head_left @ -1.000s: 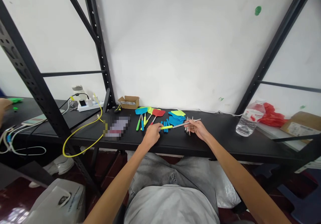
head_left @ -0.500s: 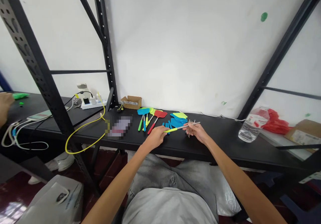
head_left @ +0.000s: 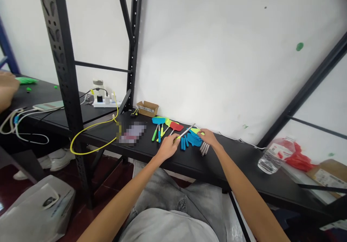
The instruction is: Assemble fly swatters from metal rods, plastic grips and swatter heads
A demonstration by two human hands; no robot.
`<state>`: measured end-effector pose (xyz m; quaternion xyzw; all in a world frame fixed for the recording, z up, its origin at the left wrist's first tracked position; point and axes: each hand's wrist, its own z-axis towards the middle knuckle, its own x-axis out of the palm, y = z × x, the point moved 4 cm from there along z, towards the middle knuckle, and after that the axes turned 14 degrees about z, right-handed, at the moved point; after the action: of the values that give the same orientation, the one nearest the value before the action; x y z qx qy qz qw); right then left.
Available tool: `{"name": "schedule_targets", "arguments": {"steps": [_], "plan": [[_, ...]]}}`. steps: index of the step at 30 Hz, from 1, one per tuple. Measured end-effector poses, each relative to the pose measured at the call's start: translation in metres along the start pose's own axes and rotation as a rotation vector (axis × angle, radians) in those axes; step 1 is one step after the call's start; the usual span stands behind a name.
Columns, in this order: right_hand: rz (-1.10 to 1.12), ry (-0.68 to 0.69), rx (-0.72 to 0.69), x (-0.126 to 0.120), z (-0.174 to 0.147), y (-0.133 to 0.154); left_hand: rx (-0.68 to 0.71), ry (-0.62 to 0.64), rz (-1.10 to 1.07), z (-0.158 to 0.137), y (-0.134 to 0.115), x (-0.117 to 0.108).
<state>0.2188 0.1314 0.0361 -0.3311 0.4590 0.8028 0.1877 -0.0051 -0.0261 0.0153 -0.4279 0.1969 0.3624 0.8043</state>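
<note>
My left hand [head_left: 168, 148] is closed around the yellow-green handle of a metal rod [head_left: 187, 130], which points up and to the right. My right hand [head_left: 210, 138] pinches the edge of a yellow-green spatula head [head_left: 195, 130] above a pile of blue spatula heads [head_left: 193, 140]. Below that hand lies a bundle of bare metal rods [head_left: 204, 148]. Several blue handles [head_left: 184, 143] rest between my hands. To the left lie whole spatulas, among them a blue one [head_left: 158, 120] and a red one [head_left: 176, 126].
An open cardboard box [head_left: 148, 108] sits by the wall, left of a blurred-out flat item [head_left: 132, 133]. A yellow cable [head_left: 94, 121] loops over the table's left side. At right stand a clear plastic container [head_left: 269, 162] and a red bag [head_left: 298, 159]. Another person's hand [head_left: 8, 90] is far left.
My right hand has left the metal rods and moved onto the yellow-green head. The rod in my left hand now tilts more steeply upward. The camera view has turned and tilted.
</note>
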Motion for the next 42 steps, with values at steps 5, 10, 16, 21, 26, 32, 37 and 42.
{"name": "schedule_targets", "arguments": {"steps": [5, 10, 16, 21, 26, 32, 37, 42], "plan": [[-0.301, 0.066, 0.128, 0.013, 0.012, -0.024, 0.001, -0.005, -0.039, 0.000, 0.002, 0.002], [-0.505, 0.074, 0.063, 0.021, 0.008, -0.004, 0.001, -0.007, -0.052, 0.000, 0.002, 0.002], [-0.357, -0.129, 0.044, -0.005, 0.006, 0.013, 0.015, -0.004, -0.057, 0.000, 0.002, 0.001], [0.650, -0.453, 0.139, -0.022, 0.003, 0.016, 0.003, -0.005, -0.056, 0.000, 0.002, 0.002], [1.321, -0.265, 0.131, 0.007, 0.003, 0.039, 0.006, -0.016, -0.049, 0.001, 0.004, 0.003], [1.378, -0.175, 0.155, 0.026, -0.004, 0.063, -0.009, -0.001, -0.047, 0.001, 0.004, 0.004], [1.427, -0.229, 0.215, 0.026, -0.009, 0.068, 0.004, 0.010, -0.070, 0.000, 0.001, 0.003], [1.489, -0.251, 0.258, 0.026, -0.014, 0.072, 0.006, 0.027, -0.073, 0.000, 0.000, 0.003]]}}
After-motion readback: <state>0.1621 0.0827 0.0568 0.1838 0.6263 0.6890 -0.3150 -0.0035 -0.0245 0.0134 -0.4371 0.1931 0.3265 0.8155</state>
